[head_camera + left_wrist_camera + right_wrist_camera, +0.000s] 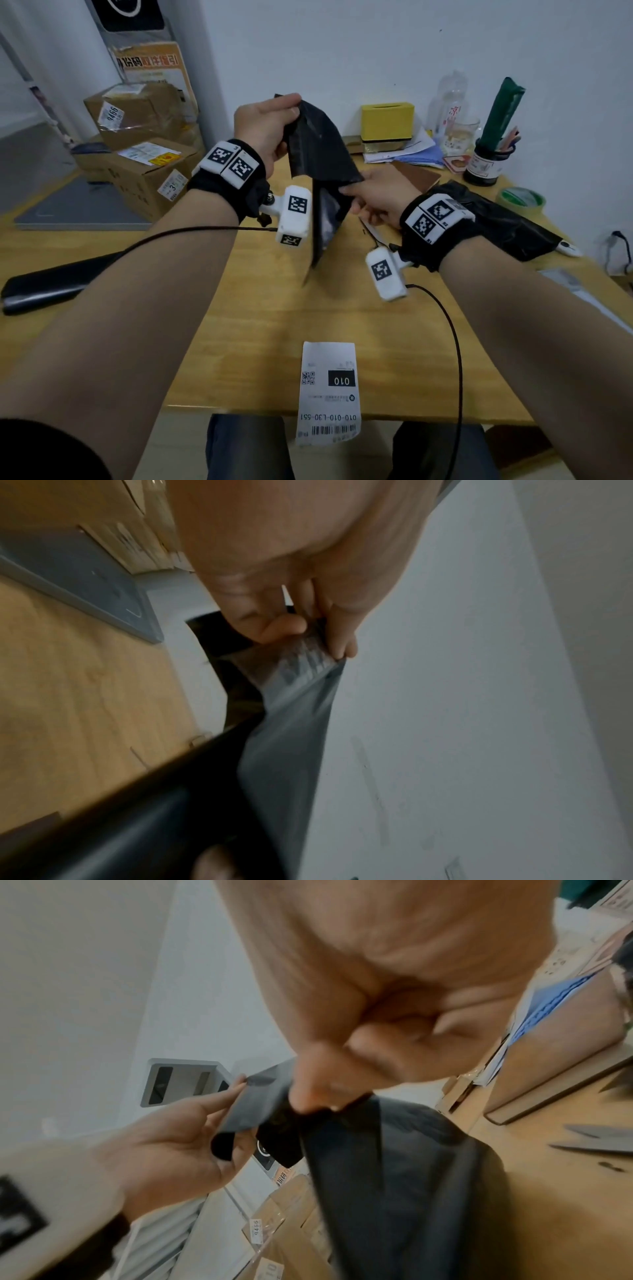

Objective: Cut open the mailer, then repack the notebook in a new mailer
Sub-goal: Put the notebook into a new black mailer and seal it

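I hold a black plastic mailer (pixel 318 154) up over the wooden table (pixel 260 308), its lower tip near the tabletop. My left hand (pixel 294 106) pinches its upper corner between thumb and fingers; the left wrist view shows that pinch (pixel 318 639) on the mailer's (pixel 284 750) sealing strip. My right hand (pixel 346 190) pinches the opposite edge lower down, also seen in the right wrist view (pixel 308 1104) on the mailer (pixel 394 1164). The brown notebook (pixel 419 176) lies flat on the table behind my right hand, and shows in the right wrist view (pixel 555 1069).
A second, crumpled black mailer (pixel 496 219) lies at the right. Scissor blades (pixel 603 1139) rest on the table under my right hand. A shipping label (pixel 327 390) hangs over the front edge. Yellow box (pixel 387 123), pen cup (pixel 486 164), green tape roll (pixel 520 200) stand behind; cardboard boxes (pixel 137 147) are at the left.
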A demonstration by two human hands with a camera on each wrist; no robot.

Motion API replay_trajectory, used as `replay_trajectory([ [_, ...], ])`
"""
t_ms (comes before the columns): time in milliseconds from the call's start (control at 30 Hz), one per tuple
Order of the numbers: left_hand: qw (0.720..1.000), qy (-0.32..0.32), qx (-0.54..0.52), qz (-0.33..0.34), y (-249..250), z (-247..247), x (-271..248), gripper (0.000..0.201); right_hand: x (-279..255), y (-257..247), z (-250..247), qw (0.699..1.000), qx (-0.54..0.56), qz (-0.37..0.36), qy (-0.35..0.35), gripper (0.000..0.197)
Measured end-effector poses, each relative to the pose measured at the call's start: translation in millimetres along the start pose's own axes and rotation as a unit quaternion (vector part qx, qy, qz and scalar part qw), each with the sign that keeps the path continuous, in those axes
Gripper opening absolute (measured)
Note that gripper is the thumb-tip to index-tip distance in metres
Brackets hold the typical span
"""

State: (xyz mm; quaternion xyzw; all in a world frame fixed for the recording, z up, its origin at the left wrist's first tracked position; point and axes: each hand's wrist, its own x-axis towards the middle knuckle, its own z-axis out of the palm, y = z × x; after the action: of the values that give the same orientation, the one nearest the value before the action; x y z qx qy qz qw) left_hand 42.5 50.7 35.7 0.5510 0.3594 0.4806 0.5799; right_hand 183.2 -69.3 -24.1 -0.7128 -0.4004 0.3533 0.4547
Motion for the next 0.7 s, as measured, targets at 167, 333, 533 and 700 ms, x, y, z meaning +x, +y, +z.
replay_trajectory([
  [167,0.992,0.05,-0.112,0.039,1.0,-27.8,12.1,0.018,31.7,-24.8,10.4,0.988,0.131,-0.075,0.019,0.024],
  [333,0.985,0.132,-0.11,-0.015,-32.0,-63.0,15.7,0.012,67.8,-21.3,23.2,0.993,0.091,-0.071,0.021,0.032],
  [533,0.977,0.082,-0.024,-0.194,-91.4,-82.5,-22.3,0.01,79.8,9.5,40.6,0.995,0.041,0.06,-0.072,0.065],
  [700,0.949,0.012,-0.018,-0.315,-111.6,-75.9,-49.4,0.03,67.5,29.0,41.9,0.989,0.037,0.12,-0.083,0.054],
])
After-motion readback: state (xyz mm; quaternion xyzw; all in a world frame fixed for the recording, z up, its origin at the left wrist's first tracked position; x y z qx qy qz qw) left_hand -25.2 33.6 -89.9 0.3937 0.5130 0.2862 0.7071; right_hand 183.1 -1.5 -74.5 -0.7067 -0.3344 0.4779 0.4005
